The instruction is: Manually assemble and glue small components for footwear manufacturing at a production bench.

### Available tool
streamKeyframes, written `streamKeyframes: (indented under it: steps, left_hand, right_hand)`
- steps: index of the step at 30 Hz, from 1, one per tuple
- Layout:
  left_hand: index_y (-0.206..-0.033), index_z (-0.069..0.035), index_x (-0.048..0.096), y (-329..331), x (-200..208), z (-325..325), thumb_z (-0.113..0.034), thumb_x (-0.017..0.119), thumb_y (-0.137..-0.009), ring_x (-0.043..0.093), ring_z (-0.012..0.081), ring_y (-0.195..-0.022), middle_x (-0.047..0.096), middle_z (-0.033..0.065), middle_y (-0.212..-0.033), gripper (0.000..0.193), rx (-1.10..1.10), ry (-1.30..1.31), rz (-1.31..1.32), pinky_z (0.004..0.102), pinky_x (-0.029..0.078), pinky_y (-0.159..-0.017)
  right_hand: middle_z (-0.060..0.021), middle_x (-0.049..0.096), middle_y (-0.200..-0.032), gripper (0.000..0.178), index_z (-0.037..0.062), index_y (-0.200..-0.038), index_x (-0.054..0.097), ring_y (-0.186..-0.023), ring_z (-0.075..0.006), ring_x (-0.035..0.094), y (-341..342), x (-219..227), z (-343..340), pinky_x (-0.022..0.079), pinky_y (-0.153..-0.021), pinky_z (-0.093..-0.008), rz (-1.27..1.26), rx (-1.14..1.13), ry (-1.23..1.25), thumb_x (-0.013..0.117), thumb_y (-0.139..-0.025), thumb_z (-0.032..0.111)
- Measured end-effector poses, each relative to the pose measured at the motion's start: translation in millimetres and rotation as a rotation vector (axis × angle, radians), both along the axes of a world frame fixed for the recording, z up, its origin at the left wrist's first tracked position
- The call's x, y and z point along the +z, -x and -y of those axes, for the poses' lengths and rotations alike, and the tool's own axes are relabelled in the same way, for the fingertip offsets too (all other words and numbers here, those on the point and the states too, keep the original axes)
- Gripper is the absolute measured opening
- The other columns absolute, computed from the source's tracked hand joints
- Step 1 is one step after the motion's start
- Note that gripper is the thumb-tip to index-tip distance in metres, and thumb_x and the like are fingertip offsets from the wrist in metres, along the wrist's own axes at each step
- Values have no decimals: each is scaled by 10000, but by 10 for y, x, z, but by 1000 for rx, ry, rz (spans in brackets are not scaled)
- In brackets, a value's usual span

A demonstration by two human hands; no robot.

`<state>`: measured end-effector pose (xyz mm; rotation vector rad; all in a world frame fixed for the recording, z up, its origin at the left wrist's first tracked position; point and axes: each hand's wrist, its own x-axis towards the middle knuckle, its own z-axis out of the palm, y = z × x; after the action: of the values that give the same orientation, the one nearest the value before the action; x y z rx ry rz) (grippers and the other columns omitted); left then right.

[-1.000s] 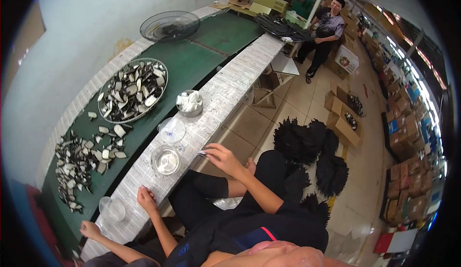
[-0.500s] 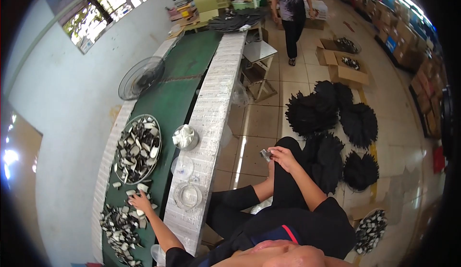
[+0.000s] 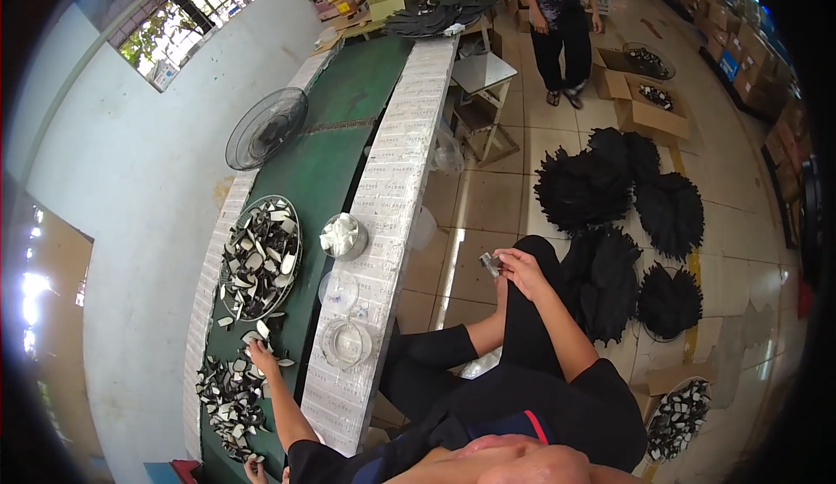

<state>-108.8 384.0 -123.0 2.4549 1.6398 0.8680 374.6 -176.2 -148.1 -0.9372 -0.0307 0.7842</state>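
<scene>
I see one basket [image 3: 300, 238] of bits [image 3: 257, 265], one loose pile [image 3: 231, 401], one tub [image 3: 354, 243] and one bowl [image 3: 347, 345]. The right hand [image 3: 522, 272] pinches one gray thing [image 3: 488, 264], which pokes out left of its closed-up fingers. One white bit [image 3: 252, 337] is at the fingers of the left hand [image 3: 260, 356]; I can't tell how open they are or if they hold it.

Own hands are counted as two: left hand [image 3: 259, 355], right hand [image 3: 520, 271]. One small grey piece [image 3: 489, 264] is held. Along the belt [image 3: 335, 92], one basket of black-and-white pieces [image 3: 301, 242], one wire basket [image 3: 248, 140], one white-filled tub [image 3: 353, 251] and one clear dish [image 3: 364, 351] are logged. Roughly five black bundles [image 3: 582, 190], overlapping, are tallied. One standing person [image 3: 566, 31] is marked. Loose pieces [image 3: 231, 406] cannot be counted.
</scene>
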Motion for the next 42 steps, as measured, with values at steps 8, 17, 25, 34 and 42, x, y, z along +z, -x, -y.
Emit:
streamKeyframes:
  steps: [8,17,25,34,42]
  left_hand:
    - [-1054,43,600,-301,592,11,-169,465,-982,627,328,-671,637,178,-758,262,113,-156,155,402,466,-577]
    - [-1282,19,450,126,1144,-182,-258,369,-990,571,402,-1085,534,196,-1216,411,116,531,1831,508,566,-842]
    - [-1174,162,445,300,934,1014,-21,401,-901,434,461,-1228,479,297,-1266,331,-150,761,2164,569,378,-1070]
    - [-1008,-11,548,46,667,803,-104,787,-776,558,356,-965,514,204,-1013,346,-86,774,2126,437,551,-849]
    - [-1065,77,429,79,724,477,-82,643,-805,568,444,-990,459,242,-1114,373,15,768,2024,528,534,-880]
  right_hand:
    - [-46,657,-1046,241,33,-1154,617,-933,-151,629,1,-60,153,499,-812,-298,17,-18,17,568,-950,153]
    - [-53,653,-1070,247,38,-1162,612,-939,-159,626,-27,-109,75,504,-812,-312,-19,2,-10,582,-937,133]
    - [-82,650,-1096,231,27,-1154,604,-976,-189,624,-22,-82,-55,514,-836,-343,-4,66,-34,559,-942,106]
    - [-78,583,-1237,315,46,-1223,560,-1134,-188,534,-29,-243,69,422,-944,-337,43,136,28,576,-951,203]
    - [-74,584,-1217,308,39,-1224,557,-1089,-177,552,0,-174,42,443,-932,-312,45,107,43,578,-950,177]
